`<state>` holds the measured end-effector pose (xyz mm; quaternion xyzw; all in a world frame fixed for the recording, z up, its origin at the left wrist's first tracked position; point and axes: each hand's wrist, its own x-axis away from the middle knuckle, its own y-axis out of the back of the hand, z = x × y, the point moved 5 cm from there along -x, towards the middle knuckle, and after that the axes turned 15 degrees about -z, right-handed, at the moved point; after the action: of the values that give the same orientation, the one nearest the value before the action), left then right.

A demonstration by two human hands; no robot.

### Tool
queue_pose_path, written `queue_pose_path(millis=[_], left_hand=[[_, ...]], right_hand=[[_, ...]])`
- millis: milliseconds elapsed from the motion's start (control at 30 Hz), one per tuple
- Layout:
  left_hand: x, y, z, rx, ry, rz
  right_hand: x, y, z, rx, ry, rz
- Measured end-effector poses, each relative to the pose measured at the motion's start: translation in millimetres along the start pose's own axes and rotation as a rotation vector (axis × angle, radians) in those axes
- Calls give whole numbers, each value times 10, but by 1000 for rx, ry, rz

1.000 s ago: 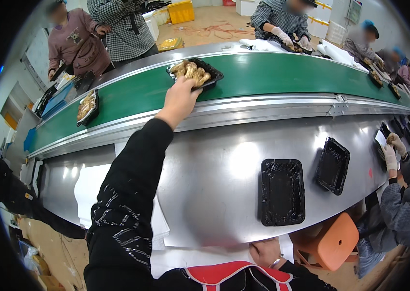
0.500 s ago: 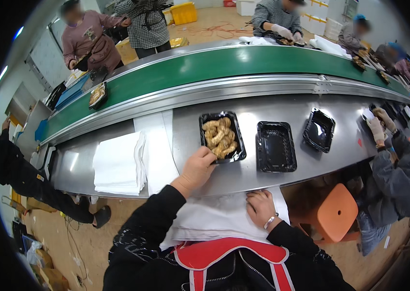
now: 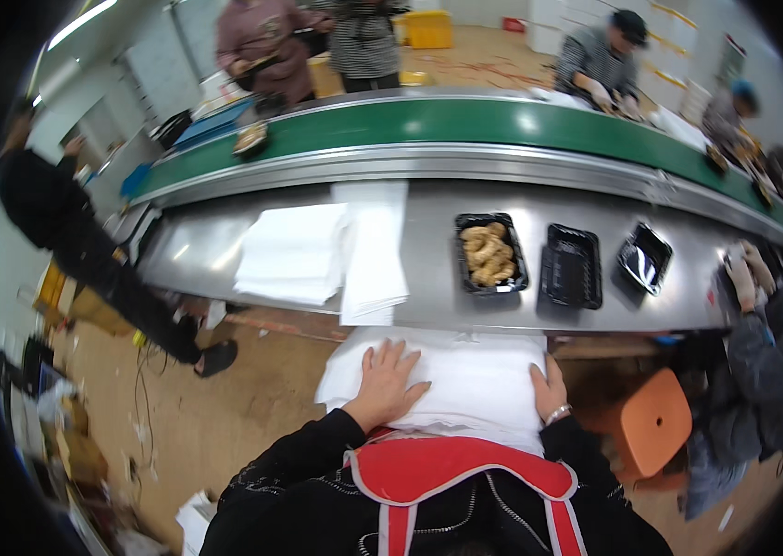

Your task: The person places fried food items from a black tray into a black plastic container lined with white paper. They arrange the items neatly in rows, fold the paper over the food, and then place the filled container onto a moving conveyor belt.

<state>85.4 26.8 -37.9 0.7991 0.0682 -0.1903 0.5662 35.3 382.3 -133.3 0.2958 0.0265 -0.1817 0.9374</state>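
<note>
On the lap, thick white paper stack point(image 3: 465, 380), left hand point(image 3: 389, 382) flat on it

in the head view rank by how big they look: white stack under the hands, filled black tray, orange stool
1. White stack, largest, though nearest the camera.
2. Orange stool.
3. Filled black tray, smallest; it lies farther off, so its true size against the stool is unsure.

Single head-worn fisheye view, steeply downward over a steel counter point(image 3: 428, 250), conveyor belt point(image 3: 465, 120) beyond.
</note>
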Motion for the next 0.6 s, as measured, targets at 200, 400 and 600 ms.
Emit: queue_pose_path(millis=[200, 400, 600], left_hand=[[283, 231, 870, 273, 852, 92], [415, 257, 1119, 342, 673, -9], [656, 1115, 683, 216, 532, -19]], right_hand=[[117, -24, -141, -105, -139, 57], [189, 421, 248, 59, 71, -201], [355, 994, 775, 250, 105, -3]])
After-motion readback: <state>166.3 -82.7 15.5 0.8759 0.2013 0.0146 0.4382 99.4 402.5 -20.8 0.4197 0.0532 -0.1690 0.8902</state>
